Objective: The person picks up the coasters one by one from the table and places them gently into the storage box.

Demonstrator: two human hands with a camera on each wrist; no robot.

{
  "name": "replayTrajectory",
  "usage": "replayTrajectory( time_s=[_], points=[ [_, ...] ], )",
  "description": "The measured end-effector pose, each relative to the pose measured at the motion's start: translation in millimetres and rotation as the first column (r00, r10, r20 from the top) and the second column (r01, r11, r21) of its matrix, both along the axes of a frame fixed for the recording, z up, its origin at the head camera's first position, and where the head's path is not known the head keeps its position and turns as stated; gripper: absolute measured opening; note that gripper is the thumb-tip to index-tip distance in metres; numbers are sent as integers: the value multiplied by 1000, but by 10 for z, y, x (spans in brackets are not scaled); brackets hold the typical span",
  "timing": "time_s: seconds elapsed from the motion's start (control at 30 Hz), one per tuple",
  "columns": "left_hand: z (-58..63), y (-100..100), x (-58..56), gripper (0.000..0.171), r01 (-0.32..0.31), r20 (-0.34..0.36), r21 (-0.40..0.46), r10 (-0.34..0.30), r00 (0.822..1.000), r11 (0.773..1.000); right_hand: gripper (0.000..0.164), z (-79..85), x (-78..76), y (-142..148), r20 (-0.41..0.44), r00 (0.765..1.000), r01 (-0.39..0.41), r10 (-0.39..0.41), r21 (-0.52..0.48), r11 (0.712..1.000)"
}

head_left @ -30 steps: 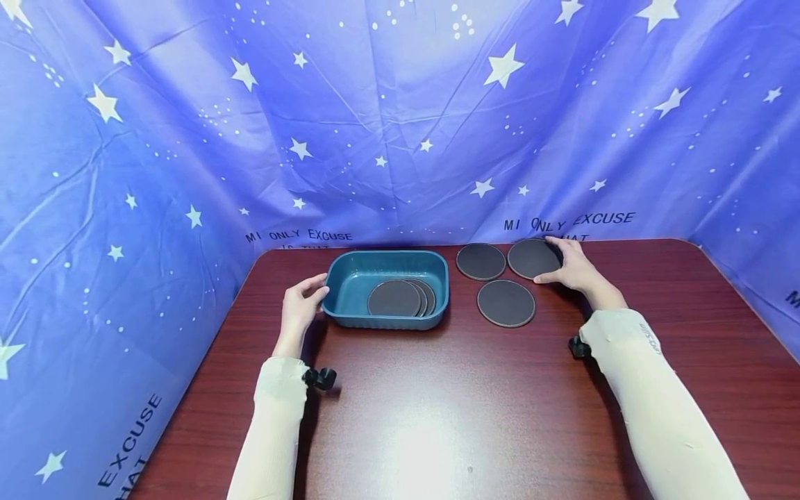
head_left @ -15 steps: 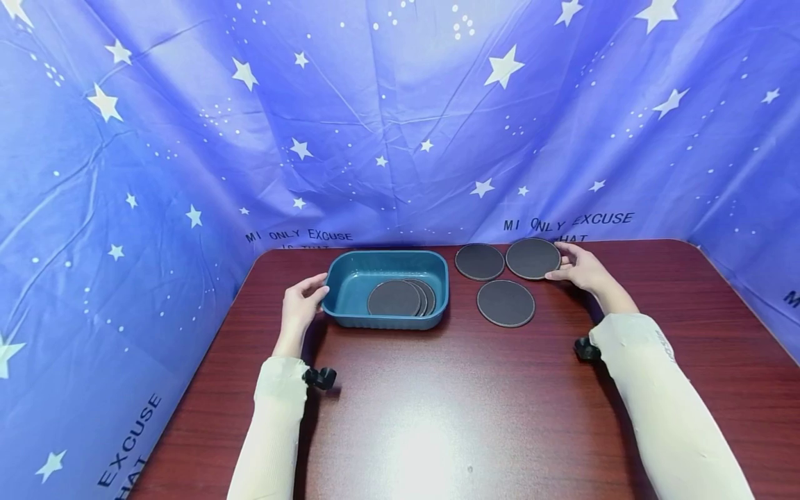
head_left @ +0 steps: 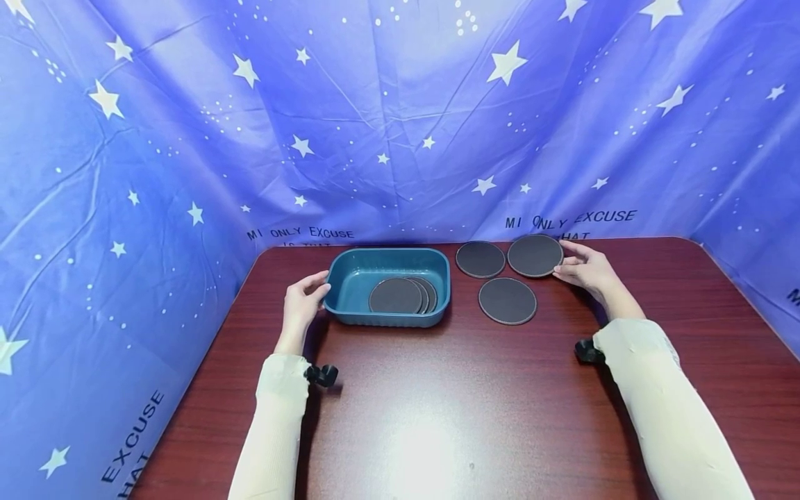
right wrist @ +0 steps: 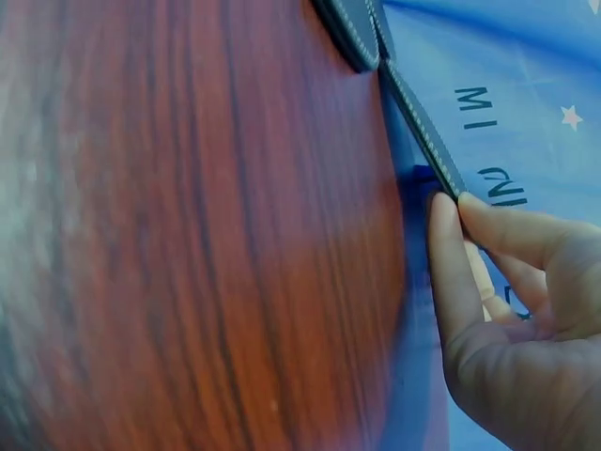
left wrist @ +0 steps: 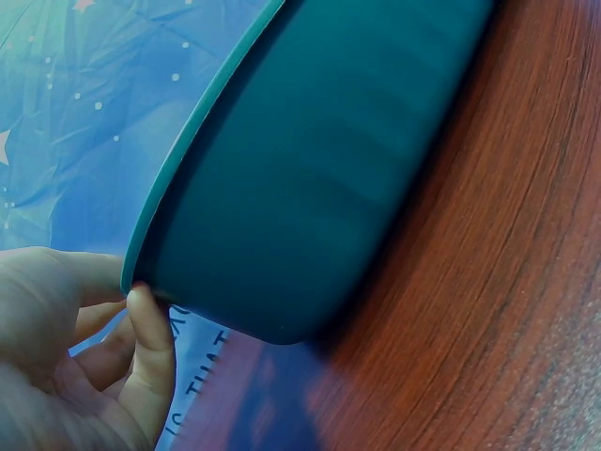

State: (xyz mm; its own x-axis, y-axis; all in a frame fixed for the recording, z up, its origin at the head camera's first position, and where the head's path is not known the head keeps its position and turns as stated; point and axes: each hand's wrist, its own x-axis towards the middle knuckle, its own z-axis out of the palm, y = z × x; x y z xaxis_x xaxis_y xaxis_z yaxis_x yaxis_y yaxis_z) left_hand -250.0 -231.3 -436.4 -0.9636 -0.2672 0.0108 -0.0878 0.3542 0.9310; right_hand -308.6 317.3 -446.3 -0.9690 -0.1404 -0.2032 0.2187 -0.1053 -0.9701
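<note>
In the head view my left hand (head_left: 303,305) holds the left end of a teal plastic basin (head_left: 387,319). The left wrist view shows thumb and finger pinching the rim at the basin's (left wrist: 272,197) corner. Several dark round coasters (head_left: 395,296) lie overlapped inside it. At the back right, my right hand (head_left: 587,271) pinches the right edge of a dark round coaster (head_left: 535,255) between thumb and fingers. Seen edge-on in the right wrist view, this coaster (right wrist: 423,122) has light stitching along its rim and slants up off the table toward the fingertips.
Two more coasters lie flat beside the held one, a back coaster (head_left: 480,260) and a front coaster (head_left: 507,301), between it and the basin. The reddish-brown wooden table (head_left: 487,396) ends at a blue star-patterned cloth (head_left: 375,125) behind and at both sides.
My right hand has shifted right from over the far-right coaster to its right edge, and its fingers have closed to a pinch there. The left hand and basin have stayed put.
</note>
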Motion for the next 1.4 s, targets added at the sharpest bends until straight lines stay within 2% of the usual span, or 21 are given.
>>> replayTrajectory(
  time_s=[0.23,0.5,0.87,1.4],
  points=[
    [3,5,1,35,3,-10,-4,-3,1000,1000,90,73,49,-33,5,1000,13,-13,-94,995],
    [-6,2,3,35,-1,-17,1,1,1000,1000,89,114,71,-72,-10,1000,-3,2,-133,991],
    [-15,1,-1,35,0,-16,-9,0,1000,1000,86,214,129,-161,-41,999,-21,15,-143,990],
    [-3,8,10,35,0,-23,-11,0,1000,1000,82,298,198,-418,-76,994,-96,84,-174,980]
  ],
)
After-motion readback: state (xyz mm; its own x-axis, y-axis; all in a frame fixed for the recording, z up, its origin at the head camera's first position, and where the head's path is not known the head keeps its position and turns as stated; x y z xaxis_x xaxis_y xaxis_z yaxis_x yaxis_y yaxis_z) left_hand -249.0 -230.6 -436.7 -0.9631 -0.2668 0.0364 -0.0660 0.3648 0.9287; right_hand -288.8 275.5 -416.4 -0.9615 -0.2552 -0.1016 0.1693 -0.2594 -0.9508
